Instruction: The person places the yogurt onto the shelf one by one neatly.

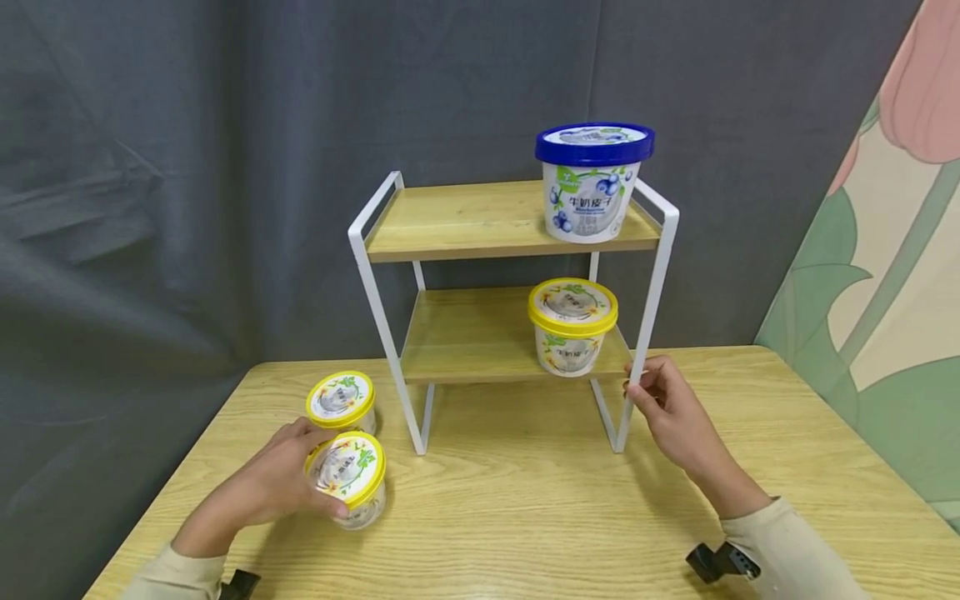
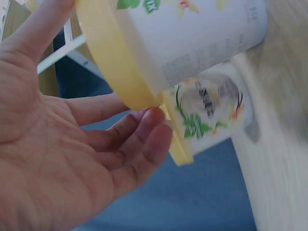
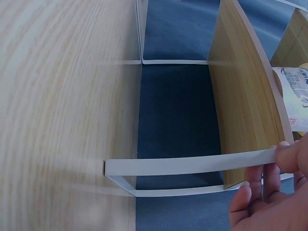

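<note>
My left hand [image 1: 281, 483] holds the nearer yellow-lidded tub [image 1: 347, 471] by its lid, thumb and forefinger spread across the rim. In the left wrist view this tub's printed side [image 2: 192, 38] fills the top, while the other fingers curl below the lid. Just behind it, a second yellow-lidded tub [image 1: 341, 400] stands on the table. Over at the two-tier rack [image 1: 513, 371], my right hand [image 1: 671, 412] pinches the white right front leg [image 3: 192, 165] near the lower shelf, thumb in front and fingers behind.
On the upper shelf, toward the right, stands a larger blue-lidded tub [image 1: 592, 183]. Another yellow-lidded tub [image 1: 572, 327] sits at the right of the lower shelf. A grey curtain [image 1: 225, 183] hangs behind the wooden table [image 1: 510, 517], and a flower-patterned panel [image 1: 892, 333] stands at the right.
</note>
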Tool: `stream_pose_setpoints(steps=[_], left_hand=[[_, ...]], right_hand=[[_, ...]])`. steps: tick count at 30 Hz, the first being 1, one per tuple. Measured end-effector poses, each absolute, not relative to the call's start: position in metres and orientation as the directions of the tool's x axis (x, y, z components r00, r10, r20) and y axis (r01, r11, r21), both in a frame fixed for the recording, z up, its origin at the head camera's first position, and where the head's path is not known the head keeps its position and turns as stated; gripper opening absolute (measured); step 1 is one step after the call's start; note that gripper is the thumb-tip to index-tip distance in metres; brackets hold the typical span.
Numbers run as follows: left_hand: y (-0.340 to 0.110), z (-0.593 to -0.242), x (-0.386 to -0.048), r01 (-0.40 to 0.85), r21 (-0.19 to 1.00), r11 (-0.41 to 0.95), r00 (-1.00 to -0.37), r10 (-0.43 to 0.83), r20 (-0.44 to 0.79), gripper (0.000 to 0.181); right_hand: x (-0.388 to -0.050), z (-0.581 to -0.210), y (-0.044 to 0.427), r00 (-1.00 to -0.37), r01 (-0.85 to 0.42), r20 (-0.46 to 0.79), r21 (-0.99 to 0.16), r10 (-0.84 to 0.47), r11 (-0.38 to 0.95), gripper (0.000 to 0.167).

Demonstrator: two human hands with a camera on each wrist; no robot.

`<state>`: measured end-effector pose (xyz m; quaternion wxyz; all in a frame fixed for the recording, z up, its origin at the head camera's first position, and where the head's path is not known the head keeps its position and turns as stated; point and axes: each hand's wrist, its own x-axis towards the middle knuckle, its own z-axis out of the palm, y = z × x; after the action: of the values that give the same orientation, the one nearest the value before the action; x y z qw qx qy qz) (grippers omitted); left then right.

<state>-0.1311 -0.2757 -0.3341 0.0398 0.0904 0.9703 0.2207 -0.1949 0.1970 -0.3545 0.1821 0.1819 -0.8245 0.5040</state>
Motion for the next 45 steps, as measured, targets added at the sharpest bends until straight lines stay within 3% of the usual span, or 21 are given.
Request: stream_pose_setpoints(steps=[30, 40, 45], left_hand=[[-0.192, -0.358, -0.136, 0.357, 0.595, 0.72, -0.924, 0.366, 0.112, 0.106], [-0.182, -0.369, -0.136, 0.356, 0.647, 0.674, -0.923, 0.362, 0.131, 0.106], [-0.18, -0.373, -0.135, 0.327, 0.754, 0.57, -0.907, 0.414, 0.08, 0.107]], right_hand=[[-0.197, -0.356, 0.196, -0.851, -0.501, 0.516, -0.742, -0.099, 0.445, 0.019], [-0.197, -0.358, 0.196, -0.851, -0.503, 0.516, -0.752, -0.096, 0.426, 0.02], [-0.196, -0.357, 0.196, -0.857, -0.496, 0.506, -0.759, -0.097, 0.422, 0.019]])
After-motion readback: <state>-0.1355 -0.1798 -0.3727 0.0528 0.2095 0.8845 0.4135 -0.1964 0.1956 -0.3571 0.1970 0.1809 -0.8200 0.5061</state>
